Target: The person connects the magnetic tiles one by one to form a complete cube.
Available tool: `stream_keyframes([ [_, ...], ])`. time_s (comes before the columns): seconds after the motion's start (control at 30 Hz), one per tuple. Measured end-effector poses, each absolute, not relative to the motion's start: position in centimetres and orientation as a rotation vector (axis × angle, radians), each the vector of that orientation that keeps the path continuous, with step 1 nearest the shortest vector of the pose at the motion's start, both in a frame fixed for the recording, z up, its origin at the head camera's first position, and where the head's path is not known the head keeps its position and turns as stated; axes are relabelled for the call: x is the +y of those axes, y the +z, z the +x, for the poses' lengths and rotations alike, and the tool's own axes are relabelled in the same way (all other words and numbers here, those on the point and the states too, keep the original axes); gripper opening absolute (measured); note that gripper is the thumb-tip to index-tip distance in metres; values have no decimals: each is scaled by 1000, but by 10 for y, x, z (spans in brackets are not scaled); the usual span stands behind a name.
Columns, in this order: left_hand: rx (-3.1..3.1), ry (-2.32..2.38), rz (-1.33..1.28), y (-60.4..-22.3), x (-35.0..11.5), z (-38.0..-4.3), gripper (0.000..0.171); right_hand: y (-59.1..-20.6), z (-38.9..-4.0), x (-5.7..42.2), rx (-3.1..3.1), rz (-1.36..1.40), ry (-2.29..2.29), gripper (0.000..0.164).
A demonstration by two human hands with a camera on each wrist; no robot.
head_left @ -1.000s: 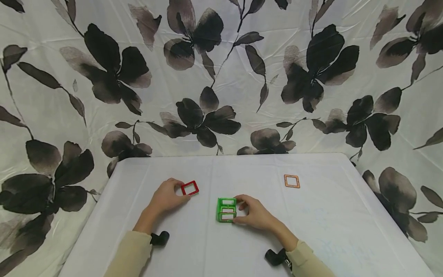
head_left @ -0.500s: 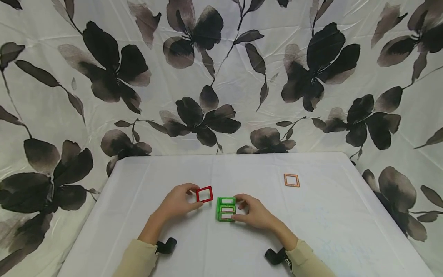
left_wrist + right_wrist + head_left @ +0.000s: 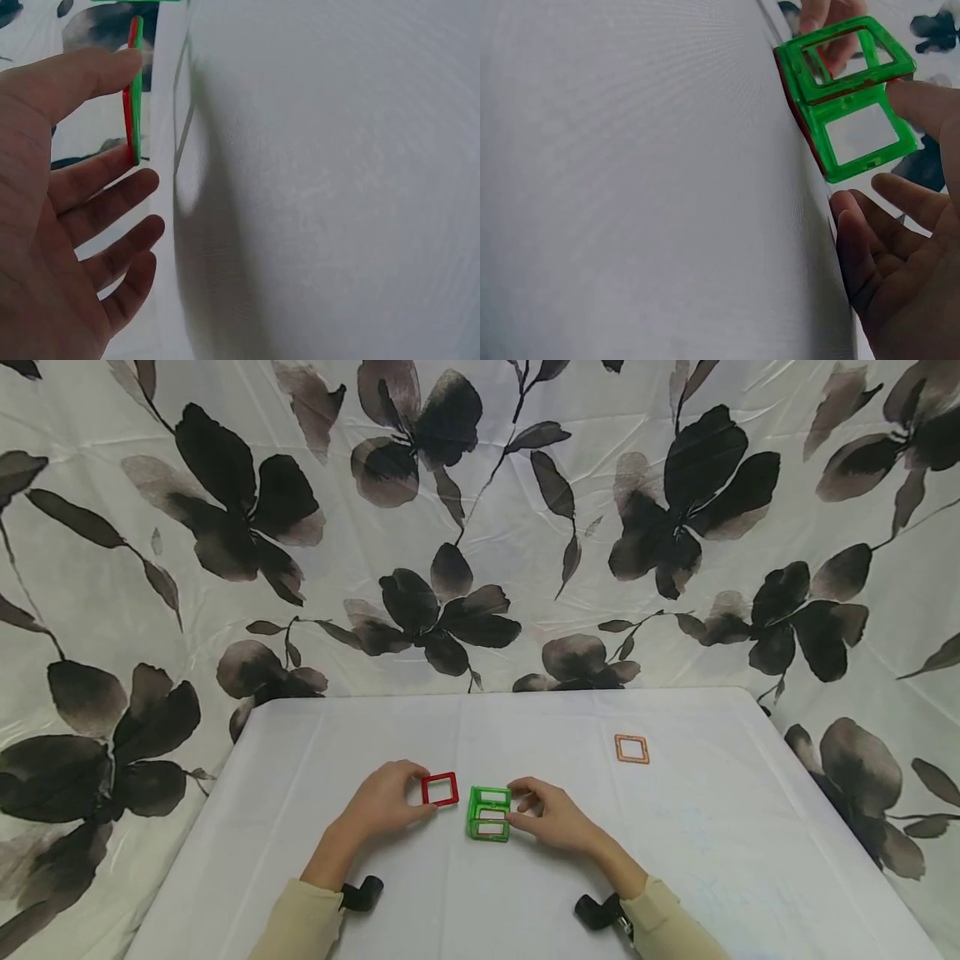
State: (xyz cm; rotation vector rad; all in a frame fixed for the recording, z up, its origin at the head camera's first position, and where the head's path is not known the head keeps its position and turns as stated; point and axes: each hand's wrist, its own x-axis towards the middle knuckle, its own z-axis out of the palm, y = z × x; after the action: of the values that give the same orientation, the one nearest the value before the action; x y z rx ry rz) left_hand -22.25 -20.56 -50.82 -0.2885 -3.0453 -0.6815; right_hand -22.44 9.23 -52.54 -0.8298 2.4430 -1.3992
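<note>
My left hand (image 3: 390,795) pinches a square magnetic tile frame (image 3: 440,789) between thumb and fingers, just left of the green tiles. It looks red from above; edge-on in the left wrist view, a red and a green layer (image 3: 136,97) lie face to face. My right hand (image 3: 553,817) holds a small open structure of green magnetic tiles (image 3: 490,838) by its right side, index finger at the back corner and thumb farther forward. In the right wrist view the thumb (image 3: 922,105) meets the edge of the green structure, which has red tile edges along its bottom.
An orange square tile (image 3: 632,762) lies on the white table (image 3: 712,827) at the back right. Behind the table's far edge hangs a floral cloth (image 3: 450,527). Black cameras are strapped at both wrists.
My left hand has carried the red tile rightward and toward me, close to the green structure. My right hand stays at the structure, its thumb shifted slightly back along the side.
</note>
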Motion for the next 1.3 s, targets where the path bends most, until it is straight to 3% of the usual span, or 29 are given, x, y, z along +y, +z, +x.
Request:
stream_keyframes([
  [0.4, -3027, -690, -358, -513, -211, -224, 49, -523, -224, 89, 2501, -861, -1354, 51],
  [0.7, -3047, -590, -423, -514, -212, -225, 49, -525, -226, 90, 2495, -880, -1373, 43],
  [1.1, -3049, -688, -592, -504, -203, -217, 60, -505, -221, 99, 2400, -918, -1465, 34],
  [1.3, -3027, -732, -716, -505, -192, -219, 74, -498, -235, 125, 2581, -764, -1462, 34],
])
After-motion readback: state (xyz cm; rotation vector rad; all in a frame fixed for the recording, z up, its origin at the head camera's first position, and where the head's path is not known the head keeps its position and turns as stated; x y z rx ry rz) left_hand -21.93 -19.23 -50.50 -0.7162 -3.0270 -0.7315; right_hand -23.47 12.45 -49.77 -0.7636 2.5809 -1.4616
